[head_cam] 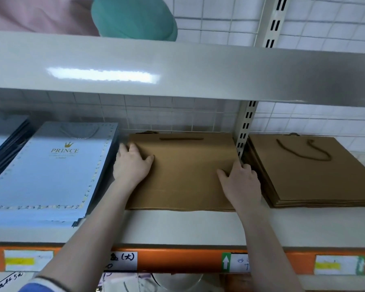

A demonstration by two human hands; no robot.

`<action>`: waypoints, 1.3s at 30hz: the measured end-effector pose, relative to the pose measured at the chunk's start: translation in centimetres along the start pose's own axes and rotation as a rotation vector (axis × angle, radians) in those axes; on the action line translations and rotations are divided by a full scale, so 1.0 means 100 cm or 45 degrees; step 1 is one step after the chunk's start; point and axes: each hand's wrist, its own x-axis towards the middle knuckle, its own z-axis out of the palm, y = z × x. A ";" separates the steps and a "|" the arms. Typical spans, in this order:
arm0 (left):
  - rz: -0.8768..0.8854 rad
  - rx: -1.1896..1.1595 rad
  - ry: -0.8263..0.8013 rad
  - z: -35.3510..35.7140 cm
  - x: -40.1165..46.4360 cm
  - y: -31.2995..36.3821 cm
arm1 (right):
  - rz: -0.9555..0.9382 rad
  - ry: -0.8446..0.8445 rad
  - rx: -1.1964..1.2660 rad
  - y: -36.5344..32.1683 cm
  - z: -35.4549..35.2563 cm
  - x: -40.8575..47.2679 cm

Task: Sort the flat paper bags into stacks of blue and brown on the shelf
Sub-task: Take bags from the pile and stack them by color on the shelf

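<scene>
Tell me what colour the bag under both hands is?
Brown. The bag shows best in the head view.

"PRINCE" in gold under a crown marks the top blue bag (57, 165); a shelf-edge label (122, 261) seemingly reads "(大)".

Shop stockrm: labelled shelf (177, 228) (gridwall bkg).
</scene>
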 end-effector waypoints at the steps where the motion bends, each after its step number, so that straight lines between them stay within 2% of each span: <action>1: 0.023 0.014 0.030 -0.002 -0.003 0.001 | -0.005 0.025 -0.025 0.000 -0.002 -0.003; 5: 0.138 0.057 0.159 -0.012 -0.025 0.007 | -0.053 0.152 0.002 -0.001 -0.009 -0.020; 10: 0.192 0.087 0.314 -0.024 -0.072 -0.005 | -0.184 0.119 0.044 -0.007 -0.012 -0.055; 19: -0.030 0.234 0.473 -0.054 -0.140 -0.097 | -0.425 0.011 0.144 -0.058 0.014 -0.119; 26: -0.128 0.212 0.543 -0.110 -0.167 -0.178 | -0.601 0.096 0.229 -0.140 0.036 -0.178; 31: -0.223 0.182 0.633 -0.170 -0.202 -0.276 | -0.714 0.094 0.247 -0.224 0.062 -0.243; 35: -0.354 0.230 0.682 -0.229 -0.227 -0.359 | -0.803 -0.043 0.245 -0.301 0.073 -0.301; 39: -0.400 0.326 0.711 -0.281 -0.238 -0.426 | -0.889 0.040 0.333 -0.366 0.092 -0.349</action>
